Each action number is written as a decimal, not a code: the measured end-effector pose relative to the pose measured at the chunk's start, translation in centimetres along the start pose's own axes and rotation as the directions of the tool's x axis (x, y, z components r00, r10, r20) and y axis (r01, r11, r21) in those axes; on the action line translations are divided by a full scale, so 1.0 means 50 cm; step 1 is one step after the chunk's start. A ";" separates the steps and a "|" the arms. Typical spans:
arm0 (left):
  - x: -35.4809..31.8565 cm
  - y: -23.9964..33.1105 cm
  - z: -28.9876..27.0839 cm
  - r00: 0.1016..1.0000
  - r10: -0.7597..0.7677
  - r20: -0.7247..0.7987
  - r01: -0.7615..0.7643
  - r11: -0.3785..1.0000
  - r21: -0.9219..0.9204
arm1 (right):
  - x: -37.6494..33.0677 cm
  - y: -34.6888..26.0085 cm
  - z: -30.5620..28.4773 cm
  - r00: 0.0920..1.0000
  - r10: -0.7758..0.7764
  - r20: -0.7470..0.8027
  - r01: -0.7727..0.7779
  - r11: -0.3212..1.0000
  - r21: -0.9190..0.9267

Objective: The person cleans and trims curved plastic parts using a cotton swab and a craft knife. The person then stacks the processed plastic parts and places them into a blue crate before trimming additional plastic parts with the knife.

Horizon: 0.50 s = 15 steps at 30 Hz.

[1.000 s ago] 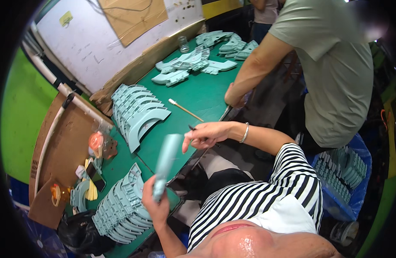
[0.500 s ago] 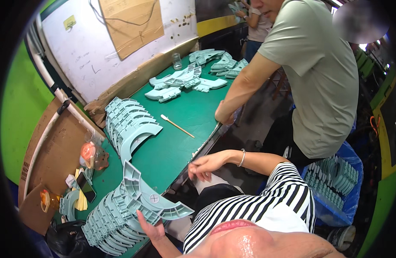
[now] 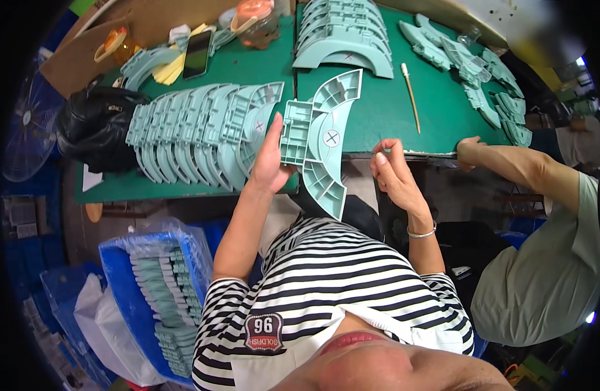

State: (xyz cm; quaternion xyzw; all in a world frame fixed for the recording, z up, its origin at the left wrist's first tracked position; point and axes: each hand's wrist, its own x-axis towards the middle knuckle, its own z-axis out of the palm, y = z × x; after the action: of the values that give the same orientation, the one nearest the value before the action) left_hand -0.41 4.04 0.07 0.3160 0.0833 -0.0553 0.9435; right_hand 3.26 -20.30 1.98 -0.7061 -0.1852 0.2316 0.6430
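My left hand grips a pale teal curved plastic part by its ribbed block, thumb on top. The part stands with its two curved wings up and down, and a cross in a circle marks its middle. It is just right of a leaning row of like parts, whose end piece also bears a cross. My right hand, a bracelet on its wrist, hovers apart from the part near the table edge. Its fingers are curled toward the thumb, and anything between them is too small or hidden to see.
On the green table lie a second stack, a cotton-tipped stick, a phone and loose parts. A black bag sits left. A co-worker's hand touches the edge at right. A blue crate holds more parts.
The view has swung round. My left hand has brought the curved part away from the end of the row, rightward. My right hand has risen nearer to it, fingers more curled.
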 end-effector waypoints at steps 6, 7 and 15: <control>-0.027 -0.007 -0.022 0.999 0.030 -0.032 -0.029 1.000 0.008 | 0.007 0.025 0.033 0.942 -0.329 -0.066 0.315 0.935 -0.160; -0.029 -0.010 -0.026 0.999 0.023 -0.038 -0.023 1.000 0.007 | 0.008 0.034 0.039 0.945 -0.321 -0.068 0.308 0.939 -0.156; -0.052 -0.051 -0.030 0.996 -0.038 -0.083 0.026 0.988 -0.150 | -0.008 0.039 0.064 0.998 -0.046 -0.041 0.042 0.994 -0.104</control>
State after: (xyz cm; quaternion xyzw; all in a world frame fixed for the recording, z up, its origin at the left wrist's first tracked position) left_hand -3.53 3.06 -2.14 0.2456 0.1324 -0.0506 0.9590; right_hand 1.04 -18.12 -0.12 -0.7389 -0.1984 0.1922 0.6146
